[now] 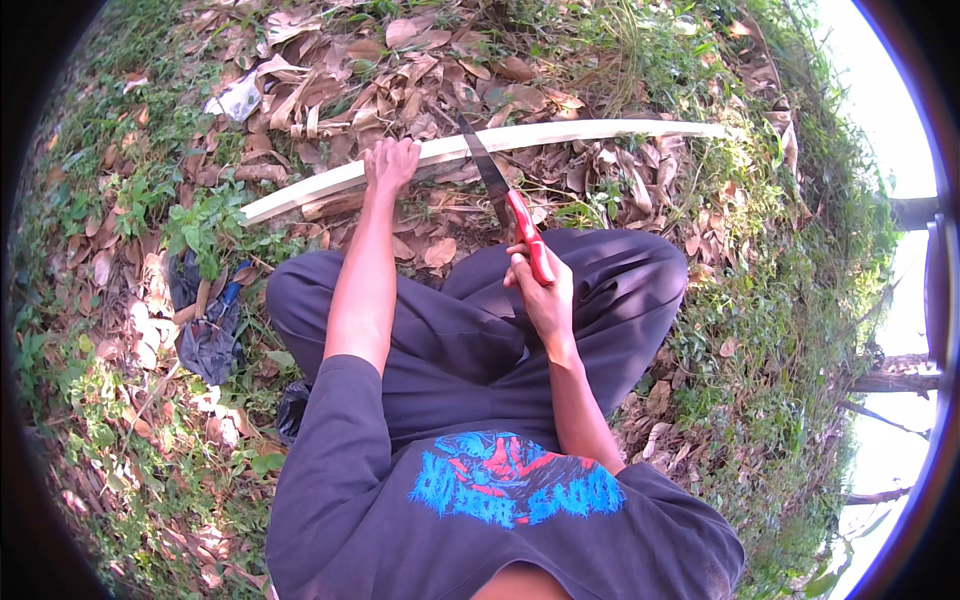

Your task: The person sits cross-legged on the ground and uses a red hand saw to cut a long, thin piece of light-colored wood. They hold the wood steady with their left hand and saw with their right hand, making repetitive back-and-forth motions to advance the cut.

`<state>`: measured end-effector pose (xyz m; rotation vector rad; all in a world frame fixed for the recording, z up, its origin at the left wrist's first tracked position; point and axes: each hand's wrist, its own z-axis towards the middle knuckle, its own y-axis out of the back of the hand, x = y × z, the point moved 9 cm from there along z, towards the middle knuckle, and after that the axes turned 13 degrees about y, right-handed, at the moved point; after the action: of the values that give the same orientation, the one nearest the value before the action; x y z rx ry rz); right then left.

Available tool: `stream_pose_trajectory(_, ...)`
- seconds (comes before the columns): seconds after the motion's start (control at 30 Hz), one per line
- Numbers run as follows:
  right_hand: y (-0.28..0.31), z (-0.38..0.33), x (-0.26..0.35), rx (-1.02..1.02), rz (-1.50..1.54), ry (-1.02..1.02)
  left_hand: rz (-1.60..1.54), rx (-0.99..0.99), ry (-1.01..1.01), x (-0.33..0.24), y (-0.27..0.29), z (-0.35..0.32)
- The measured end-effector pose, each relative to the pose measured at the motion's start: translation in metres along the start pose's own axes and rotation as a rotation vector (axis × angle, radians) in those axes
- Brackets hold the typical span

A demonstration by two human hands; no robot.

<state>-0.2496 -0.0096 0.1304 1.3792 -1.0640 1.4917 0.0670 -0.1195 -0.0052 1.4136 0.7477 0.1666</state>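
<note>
A long pale wooden strip [560, 133] lies across the leafy ground in front of my crossed legs, looking bowed in this wide view. My left hand [391, 164] is closed around it, left of its middle. In my right hand [540, 285] is a hand saw [520, 215] with a red handle, my fingers wrapped about the grip. Its dark blade points away from me and reaches the strip right of my left hand, the tip showing past the far edge. Whether the teeth have cut into the wood I cannot tell.
Dry brown leaves [440, 252] and green weeds cover the ground. A black plastic bag [210, 335] lies beside my left knee, with something blue by it. A crumpled whitish scrap [238, 98] rests at the far left. Wooden rails [895, 382] stand at the right edge.
</note>
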Motion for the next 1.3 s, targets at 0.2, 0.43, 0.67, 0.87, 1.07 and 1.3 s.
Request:
stream_pose_trajectory(0.2,0.013,-0.005,0.001,-0.140,-0.125,0.041,-0.002,-0.054,-0.018,0.001,0.003,0.000)
stream_pose_trajectory(0.43,-0.010,-0.006,0.001,-0.037,0.182,-0.044,-0.003,-0.013,0.000,0.000,0.002,0.000)
stream_pose_trajectory(0.67,-0.007,-0.016,-0.018,0.094,0.032,-0.094,0.011,0.020,0.023,0.002,0.001,0.001)
stream_pose_trajectory(0.87,-0.007,-0.026,-0.020,-0.049,0.195,-0.085,0.002,0.011,0.010,0.001,0.000,0.002)
stream_pose_trajectory(1.07,-0.003,0.001,-0.027,-0.047,0.168,-0.068,0.025,0.012,-0.017,0.002,-0.007,0.005)
stream_pose_trajectory(1.3,-0.001,-0.052,-0.016,-0.066,0.118,-0.041,0.055,0.026,0.032,0.003,-0.006,0.003)
